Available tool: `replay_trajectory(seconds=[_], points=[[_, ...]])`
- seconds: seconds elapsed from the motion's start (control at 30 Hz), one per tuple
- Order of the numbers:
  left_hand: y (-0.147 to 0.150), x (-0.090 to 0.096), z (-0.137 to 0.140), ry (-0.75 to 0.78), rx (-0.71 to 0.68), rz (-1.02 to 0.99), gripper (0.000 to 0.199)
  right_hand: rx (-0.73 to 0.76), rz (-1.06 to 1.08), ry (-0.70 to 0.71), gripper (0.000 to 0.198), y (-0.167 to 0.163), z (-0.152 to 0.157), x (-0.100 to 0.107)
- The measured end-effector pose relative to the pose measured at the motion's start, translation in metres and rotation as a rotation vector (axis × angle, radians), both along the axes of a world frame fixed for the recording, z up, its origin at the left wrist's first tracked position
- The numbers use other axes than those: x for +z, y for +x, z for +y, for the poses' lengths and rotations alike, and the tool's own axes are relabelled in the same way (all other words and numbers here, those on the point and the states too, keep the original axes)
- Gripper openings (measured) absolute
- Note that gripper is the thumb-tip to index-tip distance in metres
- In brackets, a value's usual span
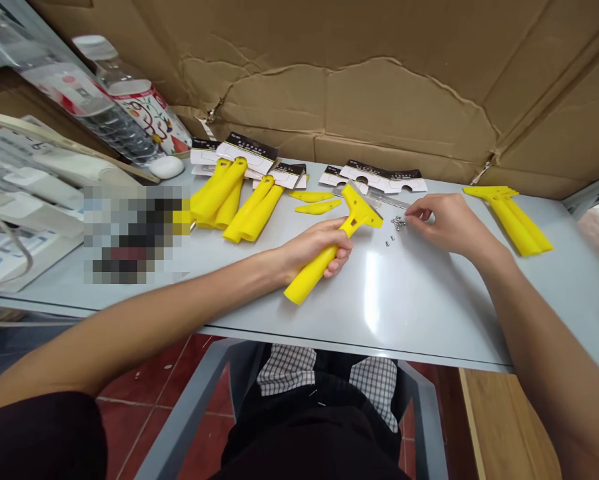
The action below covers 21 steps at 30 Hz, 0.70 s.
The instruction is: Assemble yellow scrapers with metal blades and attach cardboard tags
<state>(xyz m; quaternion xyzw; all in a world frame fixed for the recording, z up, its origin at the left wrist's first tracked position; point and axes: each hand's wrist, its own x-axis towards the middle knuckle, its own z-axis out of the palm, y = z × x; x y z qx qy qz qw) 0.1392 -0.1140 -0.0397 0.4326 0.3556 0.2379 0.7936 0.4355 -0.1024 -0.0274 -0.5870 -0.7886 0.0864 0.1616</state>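
My left hand (324,248) is wrapped round the handle of a yellow scraper (309,275), held at a slant with its wide head up and to the right. To its right, my right hand (442,221) reaches down to the tabletop with thumb and fingertips pinched together. Whatever may be between those fingertips is too small to make out. Right beside them lies a small pile of metal screws or nuts (398,223), with a few loose ones nearer me. Two yellow blade-shaped plastic pieces (318,208) lie behind the scraper.
Several yellow handles (219,193) with header cards lie at the back left. More cards (384,177) are at the back middle, and further yellow scrapers (516,220) at the right. Bottles (134,100) and boxes stand left. A cardboard wall (354,100) closes off the grey table's (429,320) back.
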Motion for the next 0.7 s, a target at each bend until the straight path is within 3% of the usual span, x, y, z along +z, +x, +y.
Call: replay_trajectory(seconds=[0.27, 0.7], points=[[0.002, -0.003, -0.009, -0.085, 0.075, -0.091, 0.031, 0.052, 0.03, -0.082, 0.016, -0.003, -0.003, -0.004], [0.001, -0.004, -0.009, -0.077, 0.061, -0.094, 0.032, 0.074, 0.049, 0.017, 0.014, -0.009, -0.001, -0.024]])
